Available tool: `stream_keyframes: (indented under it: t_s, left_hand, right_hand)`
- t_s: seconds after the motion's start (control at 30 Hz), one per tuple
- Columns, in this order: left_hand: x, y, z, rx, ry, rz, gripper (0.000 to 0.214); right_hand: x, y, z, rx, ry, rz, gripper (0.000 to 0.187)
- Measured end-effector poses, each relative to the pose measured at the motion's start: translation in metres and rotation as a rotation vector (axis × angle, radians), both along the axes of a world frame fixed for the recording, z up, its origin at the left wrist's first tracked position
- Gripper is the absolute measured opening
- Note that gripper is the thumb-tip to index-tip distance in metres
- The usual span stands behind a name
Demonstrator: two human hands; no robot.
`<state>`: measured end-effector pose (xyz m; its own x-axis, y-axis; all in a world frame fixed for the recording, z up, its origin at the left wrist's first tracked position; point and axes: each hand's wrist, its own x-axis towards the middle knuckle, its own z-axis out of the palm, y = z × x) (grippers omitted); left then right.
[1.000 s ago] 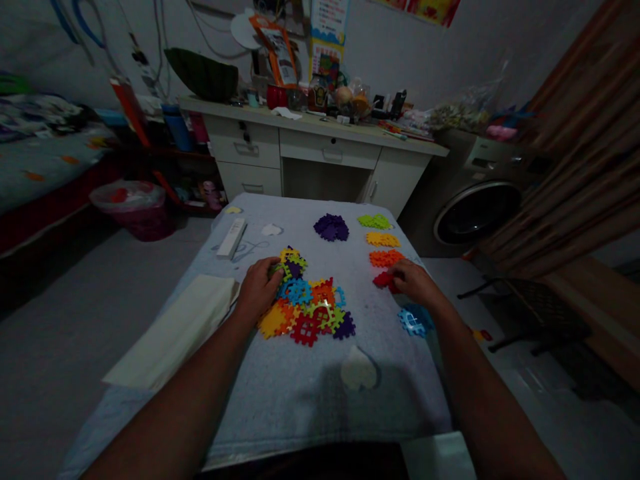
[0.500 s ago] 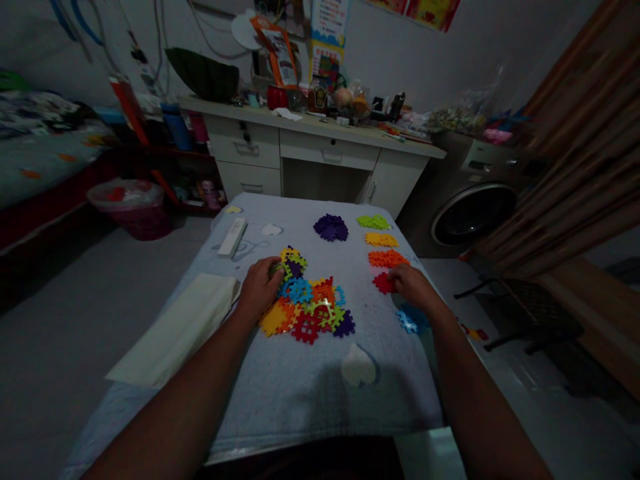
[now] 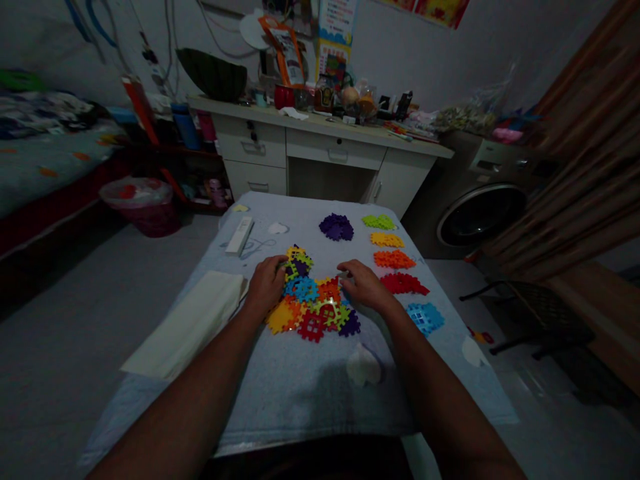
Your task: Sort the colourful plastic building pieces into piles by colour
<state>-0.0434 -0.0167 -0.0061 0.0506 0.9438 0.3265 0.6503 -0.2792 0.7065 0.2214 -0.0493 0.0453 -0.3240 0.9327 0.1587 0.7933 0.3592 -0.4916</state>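
A mixed heap of coloured interlocking plastic tiles (image 3: 313, 307) lies in the middle of the grey cloth-covered table (image 3: 300, 393). My left hand (image 3: 267, 285) rests curled on the heap's left edge, fingers on a green and yellow tile. My right hand (image 3: 365, 285) lies on the heap's right edge, fingers bent down over the tiles; what they grip is hidden. Sorted piles sit on the right: purple (image 3: 337, 227), light green (image 3: 377, 221), yellow (image 3: 386, 239), orange (image 3: 394, 259), red (image 3: 403, 284) and blue (image 3: 424, 317).
A folded cream cloth (image 3: 190, 323) lies at the table's left edge, a white remote (image 3: 239, 235) behind it. A pale heart-shaped piece (image 3: 363, 365) sits in front of the heap. Beyond stand a cluttered desk (image 3: 320, 143), a washing machine (image 3: 480, 200) and a pink bin (image 3: 143, 207).
My right hand left the red pile and moved left to the right edge of the mixed heap. My left hand stayed on the heap. The camera shifted slightly.
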Motion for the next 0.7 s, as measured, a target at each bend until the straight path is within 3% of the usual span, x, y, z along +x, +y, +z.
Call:
stream_keyframes:
  t_s: [0.1,0.23,0.33,0.5,0.7]
  left_hand:
    - [0.0,0.0,0.0,0.003,0.002,0.002,0.038]
    - [0.001,0.002,-0.001,-0.001,0.007,0.004,0.039]
    - [0.001,0.003,-0.002,-0.005,0.018,-0.003,0.04]
    - [0.001,0.003,-0.004,-0.003,0.017,-0.004,0.04]
    - [0.001,0.001,0.0,-0.006,0.023,-0.004,0.038]
  right_hand:
    - [-0.01,0.0,-0.015,-0.01,0.076,-0.006,0.038]
    - [-0.009,-0.002,-0.023,-0.057,0.201,-0.025,0.029]
    - [-0.006,-0.001,-0.027,-0.094,0.389,-0.078,0.024]
    - [-0.004,0.002,-0.038,-0.285,0.791,-0.132,0.021]
    - [-0.007,0.002,-0.036,-0.332,1.023,-0.173,0.018]
